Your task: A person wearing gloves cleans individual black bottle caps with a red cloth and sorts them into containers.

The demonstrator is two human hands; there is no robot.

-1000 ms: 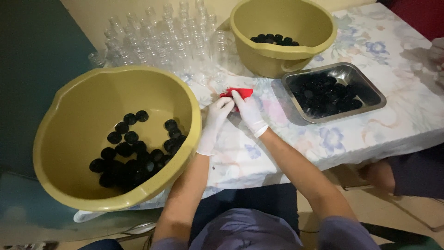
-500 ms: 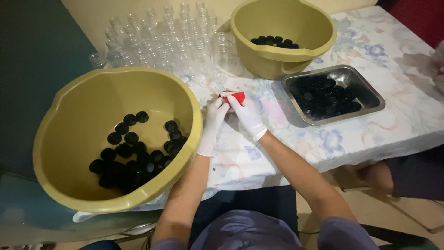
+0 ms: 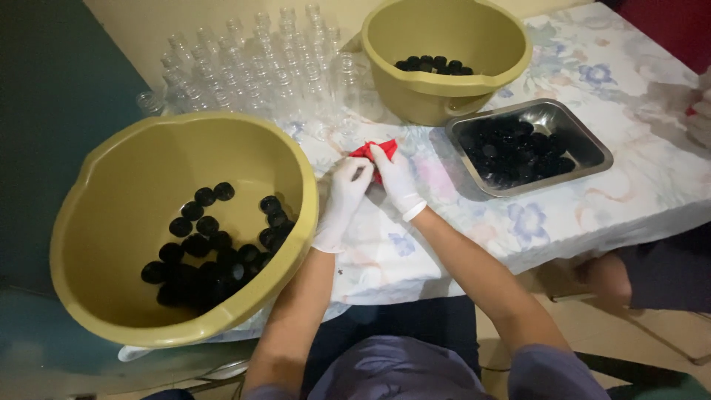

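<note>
A: Floral tablecloth (image 3: pixel 563 222) covering table; clear bottles (image 3: pixel 252 67) standing in rows at back, uncapped as far as visible.

B: Noting hands. Left hand (image 3: pixel 342 201), gloved, fingers closing narrowly on red cloth (image 3: pixel 374 152). Right hand (image 3: pixel 396 178), gloved, pinching same cloth from other side. Cloth being held just above table, between near bowl (image 3: pixel 96 222) and steel tray (image 3: pixel 585 148).

A: Judging progress?

B: Appearing early. Black caps (image 3: pixel 215 252) lying loose in near bowl, more filling tray, a few resting in far bowl (image 3: pixel 444 96). Not finding one capped bottle. Most work seemingly remaining.
</note>
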